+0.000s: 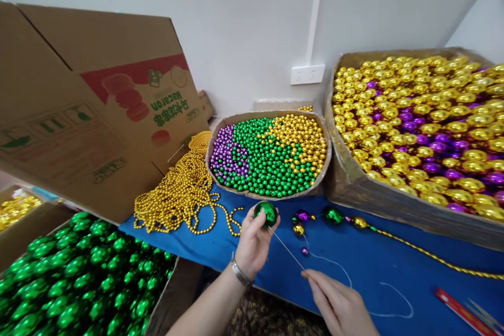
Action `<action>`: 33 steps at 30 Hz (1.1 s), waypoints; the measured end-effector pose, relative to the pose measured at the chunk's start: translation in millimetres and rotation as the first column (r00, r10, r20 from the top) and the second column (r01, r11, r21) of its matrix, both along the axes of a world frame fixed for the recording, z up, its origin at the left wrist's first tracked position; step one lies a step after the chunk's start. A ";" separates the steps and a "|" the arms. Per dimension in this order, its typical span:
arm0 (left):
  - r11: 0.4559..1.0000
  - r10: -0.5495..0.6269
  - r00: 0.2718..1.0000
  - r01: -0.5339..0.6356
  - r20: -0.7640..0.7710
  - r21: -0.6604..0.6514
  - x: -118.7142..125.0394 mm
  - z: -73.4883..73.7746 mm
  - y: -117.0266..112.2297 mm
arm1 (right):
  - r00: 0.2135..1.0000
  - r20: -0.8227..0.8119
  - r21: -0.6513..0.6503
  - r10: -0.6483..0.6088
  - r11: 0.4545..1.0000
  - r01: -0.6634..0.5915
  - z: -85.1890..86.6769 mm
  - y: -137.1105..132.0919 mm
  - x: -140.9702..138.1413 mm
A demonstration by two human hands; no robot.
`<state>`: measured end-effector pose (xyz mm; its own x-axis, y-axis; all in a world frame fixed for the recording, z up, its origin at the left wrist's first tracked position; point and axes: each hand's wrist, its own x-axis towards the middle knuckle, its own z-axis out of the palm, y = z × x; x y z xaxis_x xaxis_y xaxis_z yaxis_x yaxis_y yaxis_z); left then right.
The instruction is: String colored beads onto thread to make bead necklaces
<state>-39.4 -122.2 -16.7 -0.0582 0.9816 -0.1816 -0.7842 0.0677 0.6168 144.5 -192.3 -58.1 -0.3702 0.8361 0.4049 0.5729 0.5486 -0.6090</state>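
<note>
My left hand (254, 244), with a metal-banded watch (239, 273) on its wrist, is closed around a large shiny green bead (268, 213). A long thin needle (290, 253) is pinched between the fingertips of my right hand (340, 304). Its far end meets the underside of the green bead; how deep it goes in is hidden. White thread (334, 262) curls over the blue cloth (354, 252) beside my right hand. Just beyond, a string of purple, gold and green beads (334, 215) leads into a thin gold bead strand (429, 257).
A box of small purple, green and gold beads (268, 157) stands ahead. To the right is a bigger box of gold and purple beads (417, 126). Gold bead chains (179, 194) are heaped beside a cardboard carton (98, 105). Large green beads (79, 278) fill a lower-left box. A red packet (464, 311) lies right.
</note>
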 end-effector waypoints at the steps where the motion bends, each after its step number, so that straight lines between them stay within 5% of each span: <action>1: 1.000 0.007 1.000 -0.007 -0.007 0.001 0.0 -0.7 -0.3 | 1.000 0.004 -0.003 0.002 1.000 -0.002 0.1 -0.1 0.5; 14: 0.998 0.055 0.994 -0.053 -0.091 0.014 4.3 -1.3 -4.1 | 1.000 -0.015 -0.001 0.010 1.000 -0.010 -1.1 1.2 1.7; 26: 0.969 -0.141 0.913 0.206 -0.383 0.135 19.2 -8.2 -21.4 | 0.995 -0.029 0.062 -0.091 0.994 0.092 0.1 11.0 4.7; 29: 0.932 -0.164 0.859 0.295 -0.485 0.209 12.5 -2.0 -7.7 | 0.990 -0.038 0.087 -0.134 0.987 0.137 1.4 14.0 9.4; 31: 0.918 -0.079 0.784 0.299 -0.616 0.262 9.2 7.0 16.4 | 0.984 -0.048 0.095 -0.172 0.980 0.176 3.0 15.9 14.0; 33: 0.900 0.080 0.576 0.308 -0.814 0.307 10.9 17.0 51.4 | 0.977 -0.052 0.105 -0.209 0.971 0.213 4.4 17.3 18.8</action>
